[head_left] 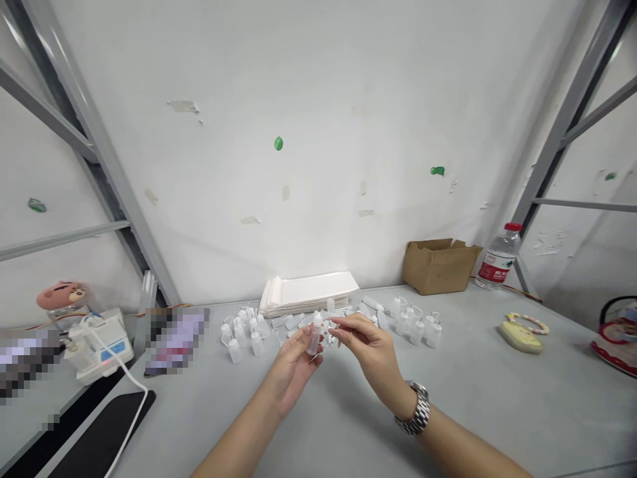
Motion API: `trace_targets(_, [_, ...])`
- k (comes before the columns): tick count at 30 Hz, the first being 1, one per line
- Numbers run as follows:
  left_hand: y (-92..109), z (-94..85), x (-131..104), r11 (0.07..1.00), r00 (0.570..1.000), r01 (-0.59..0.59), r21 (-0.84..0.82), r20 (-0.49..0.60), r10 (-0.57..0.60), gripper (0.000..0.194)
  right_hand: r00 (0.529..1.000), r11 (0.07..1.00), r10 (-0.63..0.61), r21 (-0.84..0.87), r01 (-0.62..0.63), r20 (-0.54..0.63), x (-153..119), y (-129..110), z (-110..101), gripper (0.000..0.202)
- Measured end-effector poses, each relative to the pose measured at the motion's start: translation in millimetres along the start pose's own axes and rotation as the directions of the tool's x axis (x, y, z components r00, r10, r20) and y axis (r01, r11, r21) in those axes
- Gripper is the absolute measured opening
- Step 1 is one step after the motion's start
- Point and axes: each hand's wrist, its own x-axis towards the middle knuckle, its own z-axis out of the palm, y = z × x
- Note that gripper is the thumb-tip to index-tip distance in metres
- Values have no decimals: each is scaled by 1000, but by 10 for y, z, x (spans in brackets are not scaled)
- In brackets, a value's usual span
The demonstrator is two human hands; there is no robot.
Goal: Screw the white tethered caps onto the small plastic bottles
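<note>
My left hand (294,368) is closed around a small translucent plastic bottle (314,341), held upright above the grey table. My right hand (365,345), with a metal watch at the wrist, is just right of the bottle's top, thumb and fingers pinched together; what they hold, if anything, is too small to make out. Behind the hands lie loose white plastic pieces (382,318). A group of small bottles (235,350) stands to the left, and another group (417,332) stands to the right.
A stack of white sheets (313,292) lies by the wall. At the back right are a cardboard box (440,269) and a water bottle (496,262). A yellow pouch (520,337) sits right. A power strip (102,348) and black pad (107,435) are left.
</note>
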Motion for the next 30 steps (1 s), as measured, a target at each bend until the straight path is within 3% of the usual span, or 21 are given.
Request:
trace_targets(8, [6, 70, -7, 984, 997, -76, 162, -15, 79, 25, 999, 994, 32, 103, -28, -34, 17, -12, 8, 6])
trace_targets(12, [16, 111, -29, 969, 994, -89, 230, -46, 102, 25, 987, 968, 151, 209, -137, -52, 52, 40, 1, 10])
trace_targets(19, [-46, 168, -30, 801, 960, -203, 563, -46, 275, 36, 941, 831, 339, 469, -298, -3, 117, 102, -33, 23])
trace_targets(24, [-101, 135, 16, 787, 950, -223, 576, -54, 309, 37, 922, 731, 380, 587, -347, 72, 139, 133, -31, 22])
trace_targets(30, [-66, 101, -9, 748, 923, -281, 601, -44, 382, 30, 913, 711, 394, 596, -374, 103, 147, 168, -28, 19])
